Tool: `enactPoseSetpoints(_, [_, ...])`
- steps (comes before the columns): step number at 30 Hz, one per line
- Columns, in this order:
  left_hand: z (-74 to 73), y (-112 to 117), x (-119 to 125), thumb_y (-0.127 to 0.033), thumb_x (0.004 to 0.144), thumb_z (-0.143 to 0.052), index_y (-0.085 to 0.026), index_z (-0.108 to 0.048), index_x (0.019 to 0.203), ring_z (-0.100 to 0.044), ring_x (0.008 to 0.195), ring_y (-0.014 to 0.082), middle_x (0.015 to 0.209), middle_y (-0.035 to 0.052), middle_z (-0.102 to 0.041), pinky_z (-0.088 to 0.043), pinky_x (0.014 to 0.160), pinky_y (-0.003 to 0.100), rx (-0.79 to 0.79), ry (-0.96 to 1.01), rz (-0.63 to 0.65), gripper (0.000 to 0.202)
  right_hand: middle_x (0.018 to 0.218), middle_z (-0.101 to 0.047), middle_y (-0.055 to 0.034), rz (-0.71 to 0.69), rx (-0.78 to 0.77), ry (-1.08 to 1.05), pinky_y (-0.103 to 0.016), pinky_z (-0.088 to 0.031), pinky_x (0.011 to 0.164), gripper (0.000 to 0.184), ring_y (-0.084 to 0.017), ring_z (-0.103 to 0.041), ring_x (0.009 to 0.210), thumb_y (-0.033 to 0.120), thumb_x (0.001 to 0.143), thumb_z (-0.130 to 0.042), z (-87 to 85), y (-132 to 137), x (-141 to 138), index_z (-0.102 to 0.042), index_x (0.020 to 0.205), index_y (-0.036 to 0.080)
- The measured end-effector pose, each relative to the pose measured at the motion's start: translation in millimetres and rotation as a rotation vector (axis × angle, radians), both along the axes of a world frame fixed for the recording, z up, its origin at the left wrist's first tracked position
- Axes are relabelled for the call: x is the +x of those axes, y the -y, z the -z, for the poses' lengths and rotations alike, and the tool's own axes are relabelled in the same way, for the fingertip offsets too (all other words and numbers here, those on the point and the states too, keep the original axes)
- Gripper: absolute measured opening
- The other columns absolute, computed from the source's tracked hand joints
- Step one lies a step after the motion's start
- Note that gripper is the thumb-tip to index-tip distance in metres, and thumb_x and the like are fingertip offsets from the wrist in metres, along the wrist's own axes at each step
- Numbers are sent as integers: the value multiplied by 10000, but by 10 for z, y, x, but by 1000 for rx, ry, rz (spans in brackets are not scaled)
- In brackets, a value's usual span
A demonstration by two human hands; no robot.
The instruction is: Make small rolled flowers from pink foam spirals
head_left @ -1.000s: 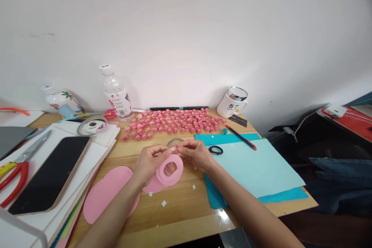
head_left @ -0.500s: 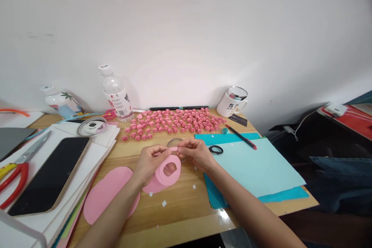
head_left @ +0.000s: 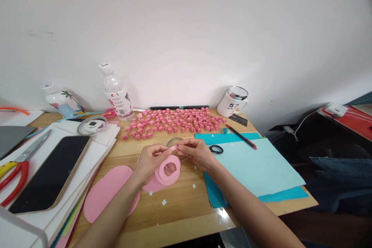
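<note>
Between both hands is a pink paper spiral strip (head_left: 160, 174), its loose coil hanging below the fingers in a ring shape. My left hand (head_left: 151, 161) pinches the strip near its upper end. My right hand (head_left: 197, 153) is closed on the strip's tip, fingertips pressed together close to the left ones. A roll of clear tape (head_left: 171, 140) lies partly hidden behind the hands. Pink paper circles (head_left: 105, 190) lie under and beside my left forearm. Many small rolled pink paper roses (head_left: 174, 120) are spread along the back of the table.
White paper sheets carry a black phone (head_left: 52, 174), red-yellow scissors (head_left: 20, 166) and another tape roll (head_left: 92, 125). A bottle (head_left: 119, 99) and a mug (head_left: 231, 102) stand by the wall. Light blue paper (head_left: 258, 166) lies right, with a pen (head_left: 241, 136) and black-handled scissors (head_left: 216, 149).
The strip's tip between my fingers has turned slightly and the hanging coil has shifted a little left. Both hands keep nearly the same place.
</note>
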State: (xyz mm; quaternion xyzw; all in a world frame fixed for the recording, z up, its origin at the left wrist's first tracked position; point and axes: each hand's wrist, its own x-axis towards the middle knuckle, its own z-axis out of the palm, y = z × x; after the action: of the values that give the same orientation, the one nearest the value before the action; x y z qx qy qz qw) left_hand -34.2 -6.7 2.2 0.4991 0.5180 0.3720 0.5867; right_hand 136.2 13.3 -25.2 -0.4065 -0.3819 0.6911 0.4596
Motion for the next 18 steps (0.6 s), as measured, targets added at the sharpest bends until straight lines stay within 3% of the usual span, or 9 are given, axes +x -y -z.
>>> enactPoseSetpoints(3, [-9,-2,-3,-410,678,-644,-155,-694,725,-585,556,140,673,39,-686,-437,522,220,15,-13,-5,265,692,-704,-42,-19,5,11,-274,-490,676,232,-141,-647,638,268,563,-779,-8,1,8,-705,747,148])
enactPoseSetpoints(8, [-20,-1,25,-388,702,-618,-162,-687,729,-616,634,168,718,47,-695,-467,589,242,93,-134,10,238,629,-687,-27,-3,-17,-24,-234,-488,598,234,-114,-629,565,250,542,-790,-19,-7,12,-693,725,142])
enactPoseSetpoints(10, [15,-14,10,-365,703,-617,-174,-683,756,-623,689,182,777,52,-692,-474,624,252,230,-258,-85,210,613,-680,-21,12,-32,-39,-233,-491,582,246,-110,-622,544,252,521,-799,-16,-13,12,-686,711,143])
enactPoseSetpoints(12, [42,-44,-55,-341,724,-595,-192,-669,860,-613,727,180,858,54,-670,-475,677,264,455,-445,-256,215,606,-676,-20,29,-36,-37,-237,-496,577,257,-111,-618,536,257,511,-804,-6,-17,12,-683,706,142])
enactPoseSetpoints(15, [-27,-114,-284,-275,811,-469,-198,-613,1030,-575,904,202,1012,86,-610,-432,839,311,729,-733,-457,273,606,-675,-23,33,-27,-7,-251,-503,566,262,-121,-621,527,270,519,-800,11,-17,8,-679,710,139])
enactPoseSetpoints(17, [-168,-145,-523,-257,814,-443,-155,-575,1105,-510,1035,264,1048,138,-587,-372,914,377,728,-999,-553,336,613,-678,-24,23,-19,9,-259,-507,558,258,-127,-623,519,278,524,-797,18,-15,4,-675,706,141])
enactPoseSetpoints(18, [-253,-147,-659,-271,799,-459,-122,-556,1134,-482,1065,306,1068,174,-568,-354,919,416,654,-1148,-569,379,616,-680,-24,18,-15,13,-261,-507,554,258,-129,-623,517,279,521,-797,19,-14,2,-673,702,142])
